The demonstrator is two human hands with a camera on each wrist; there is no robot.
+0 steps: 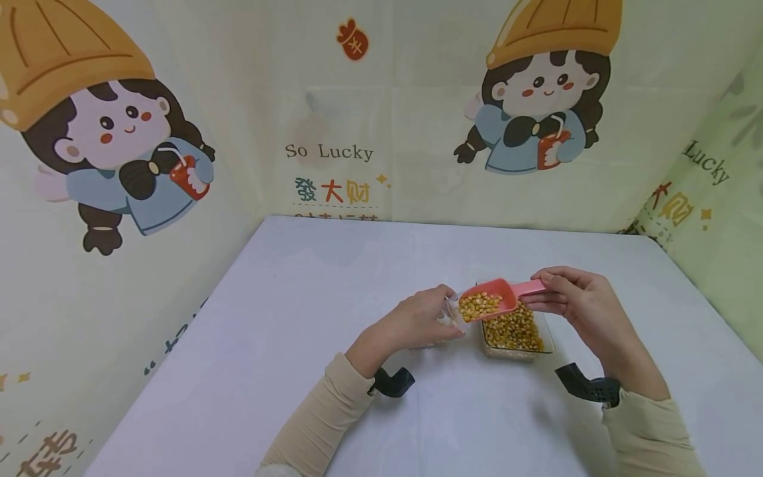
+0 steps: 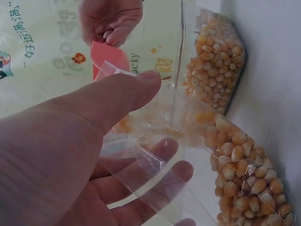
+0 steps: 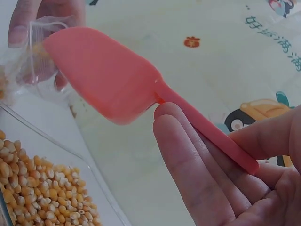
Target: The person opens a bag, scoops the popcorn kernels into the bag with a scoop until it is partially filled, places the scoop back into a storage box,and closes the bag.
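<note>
My right hand (image 1: 575,301) grips the handle of a pink scoop (image 1: 507,291) loaded with corn kernels (image 1: 479,306). The scoop's tip sits at the mouth of a clear plastic bag (image 2: 155,165), which my left hand (image 1: 414,318) holds at its top edge between thumb and fingers. Kernels fill the lower part of the bag in the left wrist view. Just under the scoop stands a clear rectangular container (image 1: 507,354) with more kernels in it. From the right wrist view the scoop's underside (image 3: 101,70) shows, its load hidden.
The white table (image 1: 334,278) carries the container, right of the bag. Behind and at the sides hang printed cloth walls (image 1: 417,119) with cartoon figures. A black wrist camera mount (image 1: 393,383) sits on the left wrist, another mount (image 1: 587,384) on the right.
</note>
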